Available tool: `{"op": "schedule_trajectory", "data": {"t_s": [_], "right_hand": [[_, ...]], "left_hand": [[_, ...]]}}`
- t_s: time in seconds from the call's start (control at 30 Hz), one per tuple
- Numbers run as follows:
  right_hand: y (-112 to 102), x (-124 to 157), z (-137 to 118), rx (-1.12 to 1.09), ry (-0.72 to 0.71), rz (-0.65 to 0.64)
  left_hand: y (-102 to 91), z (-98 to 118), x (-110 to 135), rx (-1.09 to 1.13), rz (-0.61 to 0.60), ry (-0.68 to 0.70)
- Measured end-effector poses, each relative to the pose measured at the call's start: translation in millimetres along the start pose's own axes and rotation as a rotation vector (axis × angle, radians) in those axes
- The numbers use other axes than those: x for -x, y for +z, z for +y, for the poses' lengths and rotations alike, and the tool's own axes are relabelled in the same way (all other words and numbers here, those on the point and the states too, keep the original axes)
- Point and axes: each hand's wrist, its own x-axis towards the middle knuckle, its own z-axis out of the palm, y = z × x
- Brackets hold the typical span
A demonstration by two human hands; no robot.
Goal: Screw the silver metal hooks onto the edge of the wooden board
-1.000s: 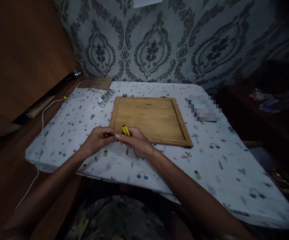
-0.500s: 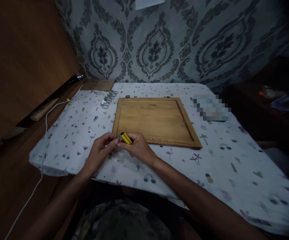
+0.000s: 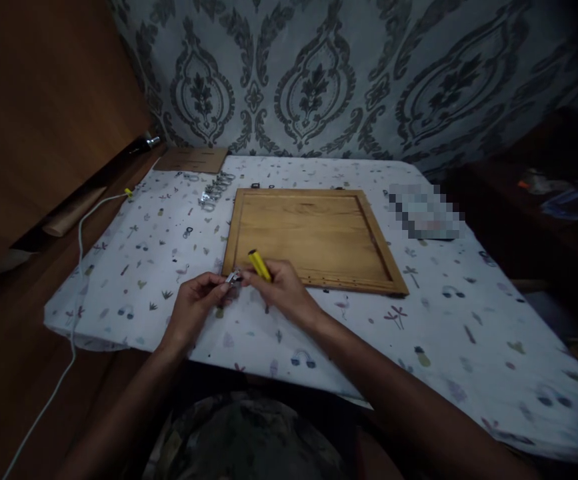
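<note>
My left hand (image 3: pixel 196 303) pinches a small silvery metal hinge (image 3: pixel 233 276) just in front of the wooden panel's near left corner. My right hand (image 3: pixel 285 288) is closed round a screwdriver (image 3: pixel 259 265) with a yellow and black handle. The handle sticks up above the fingers, and its shaft is not visible. The right fingertips come close to the metal hinge; whether they touch it is hard to see. Behind both hands a framed wooden panel (image 3: pixel 303 233) lies flat, with small dark marks along its near edge.
Several metal hinges (image 3: pixel 217 190) lie beyond the panel's left side. A brown cardboard piece (image 3: pixel 192 160) rests at the back left of the table (image 3: pixel 369 353). A blurred-out flat item (image 3: pixel 426 212) is on the right. A white cable (image 3: pixel 79 267) runs down the left side.
The screwdriver handle has swung more upright in my right hand. My hands are slightly farther apart, and the metal hinge shows more clearly. The view has tilted down a little.
</note>
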Motion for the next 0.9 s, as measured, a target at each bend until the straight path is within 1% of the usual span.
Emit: {"op": "schedule_trajectory", "data": {"t_s": [0.13, 0.2, 0.27, 0.37, 0.47, 0.53, 0.63, 0.7, 0.77, 0.9], "right_hand": [[-11.8, -9.2, -15.5, -0.210, -0.053, 0.301], [-17.8, -15.6, -22.4, -0.237, -0.101, 0.393], [-22.1, -21.6, -27.2, -0.180, -0.149, 0.438], [-23.4, -27.1, -28.5, -0.125, -0.130, 0.436], [-18.8, -27.7, -21.1, -0.183, -0.086, 0.390], [-15.0, -26.5, -12.0, -0.213, -0.108, 0.391], [-12.0, -24.1, 2.1, -0.235, -0.134, 0.412], [-12.3, -22.9, 8.6, -0.220, -0.122, 0.414], [-13.3, -22.0, 11.8, -0.201, -0.105, 0.412], [-14.4, -21.1, 12.0, -0.207, -0.099, 0.406]], "left_hand": [[-2.9, -8.8, 1.1, -0.138, 0.012, 0.047], [-2.5, -11.4, 2.2, -0.181, 0.021, 0.096], [-1.4, -12.1, 3.4, -0.214, 0.027, 0.150], [0.1, -10.8, 4.6, -0.240, 0.022, 0.168], [0.3, -8.8, 4.7, -0.226, 0.020, 0.140], [-0.5, -7.7, 4.5, -0.196, 0.030, 0.122], [-2.7, -6.2, 4.4, -0.117, 0.068, 0.077], [-3.9, -5.3, 4.8, -0.061, 0.110, 0.046], [-4.3, -4.4, 5.4, -0.037, 0.125, 0.033], [-2.3, -3.4, 6.7, -0.088, 0.074, 0.058]]}}
